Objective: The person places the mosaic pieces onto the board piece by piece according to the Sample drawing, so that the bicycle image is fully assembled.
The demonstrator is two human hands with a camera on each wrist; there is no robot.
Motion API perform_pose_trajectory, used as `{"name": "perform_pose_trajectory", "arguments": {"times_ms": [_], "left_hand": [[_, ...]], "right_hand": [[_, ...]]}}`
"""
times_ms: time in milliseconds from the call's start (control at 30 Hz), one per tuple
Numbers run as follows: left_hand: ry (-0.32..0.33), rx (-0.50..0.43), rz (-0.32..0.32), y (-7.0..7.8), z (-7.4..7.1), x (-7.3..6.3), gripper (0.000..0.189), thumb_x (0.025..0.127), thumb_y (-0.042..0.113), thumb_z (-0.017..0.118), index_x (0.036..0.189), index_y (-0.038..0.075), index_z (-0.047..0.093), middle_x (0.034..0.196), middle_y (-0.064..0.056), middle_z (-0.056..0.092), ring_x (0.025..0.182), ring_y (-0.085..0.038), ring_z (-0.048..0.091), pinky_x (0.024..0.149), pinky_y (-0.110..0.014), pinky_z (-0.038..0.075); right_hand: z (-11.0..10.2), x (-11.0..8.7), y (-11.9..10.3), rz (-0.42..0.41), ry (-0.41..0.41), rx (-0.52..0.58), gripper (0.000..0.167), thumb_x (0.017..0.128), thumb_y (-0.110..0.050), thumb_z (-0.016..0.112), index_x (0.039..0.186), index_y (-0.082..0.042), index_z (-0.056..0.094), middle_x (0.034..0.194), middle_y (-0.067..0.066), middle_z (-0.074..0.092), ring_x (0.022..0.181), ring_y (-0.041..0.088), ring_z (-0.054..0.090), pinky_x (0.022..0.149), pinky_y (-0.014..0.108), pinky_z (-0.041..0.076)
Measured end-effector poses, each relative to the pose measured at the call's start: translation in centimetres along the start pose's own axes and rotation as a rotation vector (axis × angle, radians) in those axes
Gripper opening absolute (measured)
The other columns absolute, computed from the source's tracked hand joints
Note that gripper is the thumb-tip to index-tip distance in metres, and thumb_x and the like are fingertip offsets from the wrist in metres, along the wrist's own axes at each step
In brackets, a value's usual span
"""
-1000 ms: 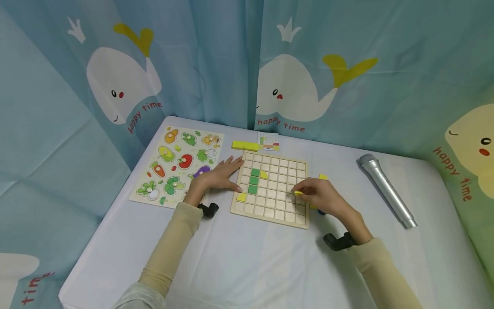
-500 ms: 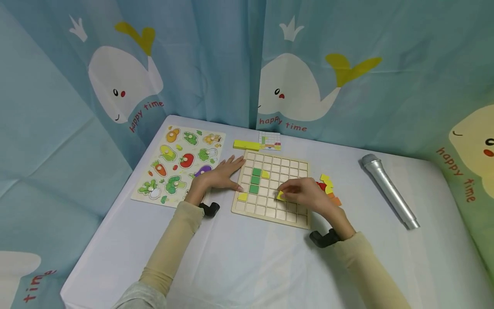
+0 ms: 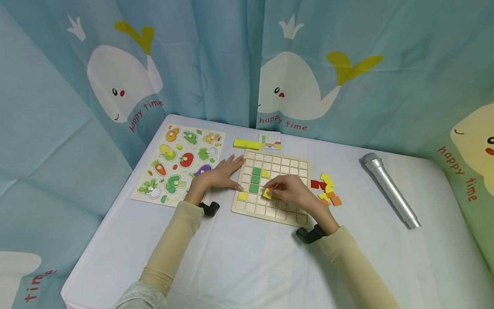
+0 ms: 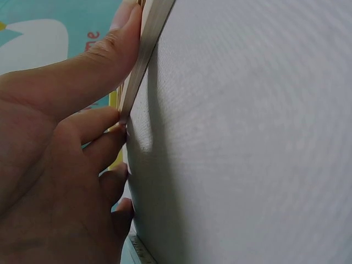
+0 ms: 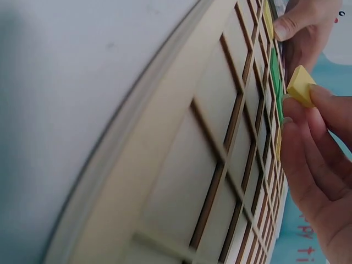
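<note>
We see the held tile (image 3: 267, 194) in yellow, the pale wooden board (image 3: 260, 209) grid-patterned, three squares (image 3: 255, 180) at its left green, the right-side microphone (image 3: 391, 189) silver, the far curtains (image 3: 224, 64) blue with white whales (image 3: 289, 86).

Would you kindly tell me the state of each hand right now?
Left hand: open, touching the edge of the wooden grid board.
Right hand: closed, pinching a yellow tile.

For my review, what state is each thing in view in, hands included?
Left hand: spread, touching grid board's left edge
Right hand: pinching a yellow piece over the board
Grid board: flat, partly filled
Green tiles: in one column
Placed yellow pieces: in separate cells
Vegetable puzzle: flat, partly hidden by left hand
Loose pieces: scattered right of the board
Microphone: lying down
Pattern card: flat
Yellow block: lying beside the card
</note>
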State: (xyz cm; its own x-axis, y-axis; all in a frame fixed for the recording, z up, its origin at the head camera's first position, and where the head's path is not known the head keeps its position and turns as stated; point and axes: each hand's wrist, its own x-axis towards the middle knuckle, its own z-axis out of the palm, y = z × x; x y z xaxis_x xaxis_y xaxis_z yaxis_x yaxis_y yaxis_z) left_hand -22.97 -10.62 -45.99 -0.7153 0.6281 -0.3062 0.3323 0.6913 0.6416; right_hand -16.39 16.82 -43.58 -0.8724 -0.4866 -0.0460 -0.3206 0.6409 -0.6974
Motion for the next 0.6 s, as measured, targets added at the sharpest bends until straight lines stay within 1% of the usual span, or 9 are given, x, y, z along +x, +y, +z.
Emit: {"name": "perform_pose_trajectory", "arguments": {"times_ms": [100,233,400,600], "left_hand": [[0.0,-0.003,-0.014,0.0,0.0,-0.1,0.104,0.091,0.036,0.077,0.167,0.013,0.01,0.175,-0.003,0.003,0.161,-0.026,-0.01,0.13,-0.044,-0.008],[0.0,-0.007,-0.021,0.1,0.0,-0.2,0.104,0.091,0.037,0.077,0.167,0.013,0.01,0.175,-0.003,0.003,0.161,-0.026,-0.01,0.13,-0.045,-0.007],[0.002,-0.009,-0.01,0.1,0.0,-0.2,0.104,0.091,0.036,0.078,0.167,0.012,0.01,0.175,-0.003,0.003,0.161,-0.026,-0.01,0.13,-0.045,-0.008],[-0.001,-0.009,0.003,0.1,-0.1,-0.2,0.104,0.092,0.035,0.077,0.166,0.01,0.01,0.175,-0.005,0.002,0.161,-0.027,-0.01,0.13,-0.045,-0.008]], "right_hand": [[0.5,0.6,-0.2,-0.021,-0.006,0.001,0.014,0.093,-0.005,0.075,0.105,-0.002,0.08,0.098,0.01,0.078,0.085,0.019,0.074,0.079,0.032,0.061],[1.1,1.2,-0.5,-0.032,-0.024,0.006,0.014,0.093,-0.005,0.074,0.105,-0.002,0.08,0.097,0.008,0.078,0.082,0.015,0.073,0.077,0.028,0.06],[1.6,1.9,-1.0,-0.049,-0.047,0.015,0.012,0.093,-0.004,0.074,0.103,-0.003,0.079,0.093,0.006,0.077,0.08,0.012,0.071,0.075,0.028,0.059],[2.3,2.5,-1.4,-0.045,-0.062,0.005,0.01,0.092,-0.004,0.074,0.101,-0.004,0.08,0.088,0.004,0.077,0.078,0.01,0.07,0.074,0.026,0.059]]}}
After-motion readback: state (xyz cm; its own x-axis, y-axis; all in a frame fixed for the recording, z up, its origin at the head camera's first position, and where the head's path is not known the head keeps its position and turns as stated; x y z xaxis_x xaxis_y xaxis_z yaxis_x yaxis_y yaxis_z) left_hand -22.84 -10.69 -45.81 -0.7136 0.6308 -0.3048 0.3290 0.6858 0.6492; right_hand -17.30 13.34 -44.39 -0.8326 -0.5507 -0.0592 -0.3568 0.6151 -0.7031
